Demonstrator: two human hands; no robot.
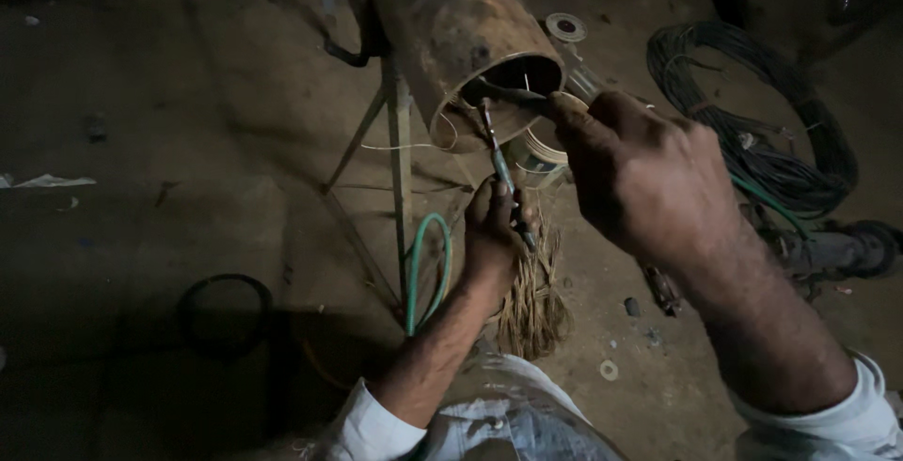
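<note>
1. The step in hand looks like work at the open mouth of the metal cylinder (470, 38), which lies tilted on a thin metal stand (400, 160). Both hands meet just below its rim.
2. The left hand (491, 235) has its fingers closed around the lower end of a slim screwdriver (500, 171). The shaft runs up from those fingers to the rim of the cylinder.
3. The right hand (640, 174) reaches in from the other side, fingers curled together on a dark tool (503, 94) whose tip sits at the rim, just above the left fingers. In this dim light it may be pliers; I cannot tell for sure.
4. The next move, as I judge it, calls for both tips to stay steady on the rim, since the two tools sit close together there.
5. The cylinder is brownish, stained and dull, with a dark hollow inside.
6. A green hose (428, 268) loops just beside the left wrist, a bundle of straw (534, 301) lies under it, and a coil of black cable (762, 132) rests beyond the right hand.
</note>
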